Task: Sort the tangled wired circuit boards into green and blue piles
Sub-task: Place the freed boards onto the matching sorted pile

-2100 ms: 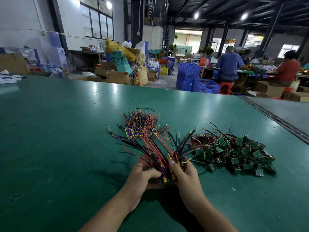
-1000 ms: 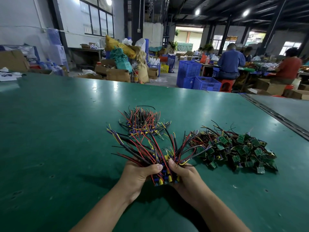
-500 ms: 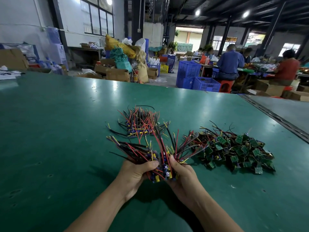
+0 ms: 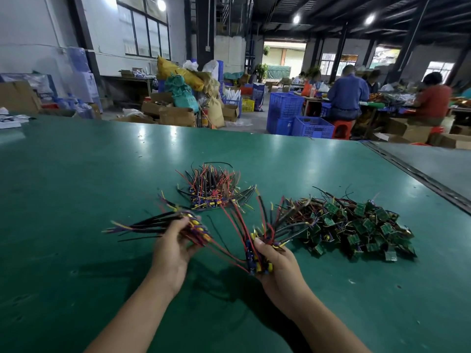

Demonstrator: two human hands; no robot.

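Left hand [image 4: 173,248] grips the left bundle [image 4: 197,231] of blue boards, wires pointing left. Right hand [image 4: 280,263] grips the right bundle [image 4: 257,262], wires fanning up and right. Both hands are apart, with red wires [image 4: 229,250] strung between them. Blue pile [image 4: 211,193] lies straight ahead, nearer the left hand. Green pile [image 4: 362,225] sits just right of the right hand. Both piles rest on the green worktop [image 4: 76,187]; beyond it is a workshop with crates [image 4: 300,121].
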